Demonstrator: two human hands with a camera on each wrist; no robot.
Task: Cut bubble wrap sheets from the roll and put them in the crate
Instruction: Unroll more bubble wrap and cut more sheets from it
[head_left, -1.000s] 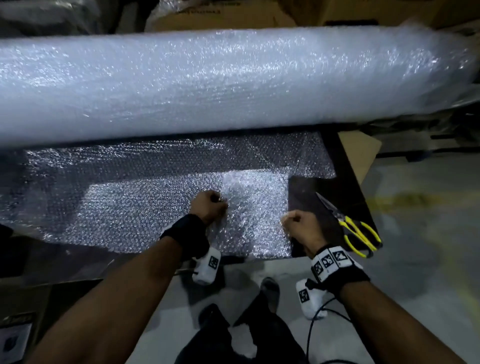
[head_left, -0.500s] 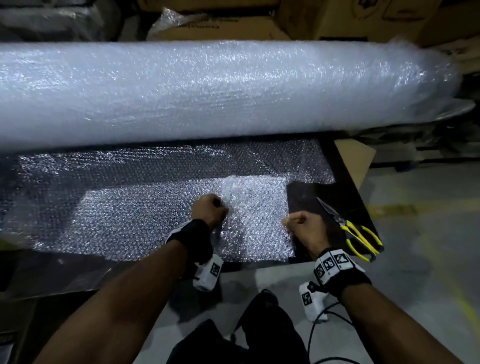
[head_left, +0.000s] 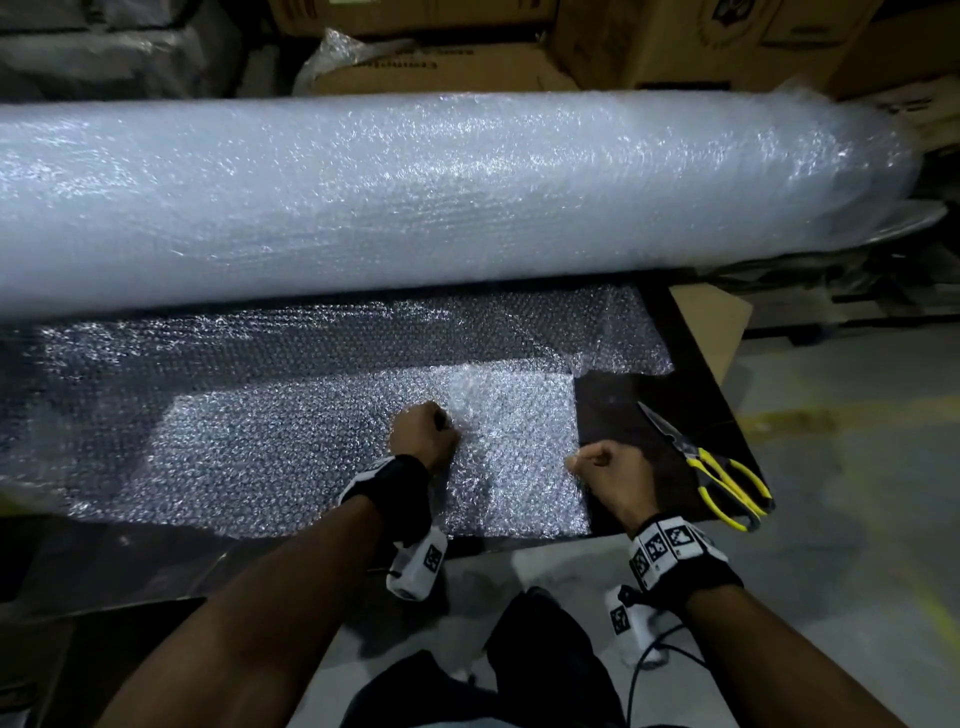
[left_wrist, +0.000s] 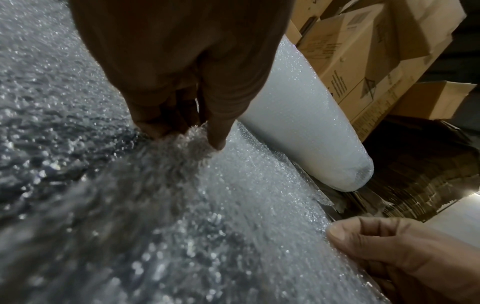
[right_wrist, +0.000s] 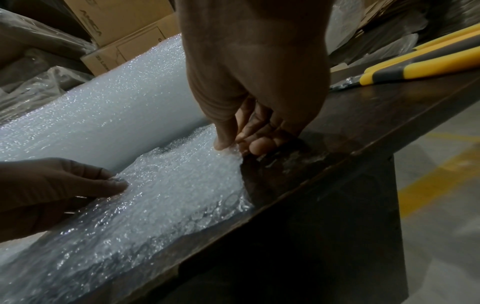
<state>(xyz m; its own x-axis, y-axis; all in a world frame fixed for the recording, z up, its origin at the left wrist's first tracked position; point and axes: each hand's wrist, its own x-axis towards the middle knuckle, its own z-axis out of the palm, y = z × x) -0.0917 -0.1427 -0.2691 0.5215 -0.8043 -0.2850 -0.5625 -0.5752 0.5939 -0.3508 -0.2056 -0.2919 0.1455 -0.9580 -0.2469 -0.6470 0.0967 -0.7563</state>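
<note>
- The left hand (head_left: 423, 434) pinches a bunched bit of the small bubble wrap sheet (head_left: 511, 447) (thumb and fingers curled on it).
- The right hand (head_left: 610, 475), at 3 o'clock from the left, pinches the sheet's right edge.
- Yellow scissors (head_left: 714, 470) lie on the dark table (head_left: 613, 400), right of that hand.
- The big roll (head_left: 415, 192) lies at 12 o'clock, with cardboard boxes (head_left: 457, 67) behind.

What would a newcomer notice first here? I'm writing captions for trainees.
The huge bubble wrap roll lying across the back of the dark table dominates. In front of it, the left hand and right hand each pinch a smaller bubble wrap sheet lying on the unrolled layer. Yellow-handled scissors lie at the table's right edge.
</note>
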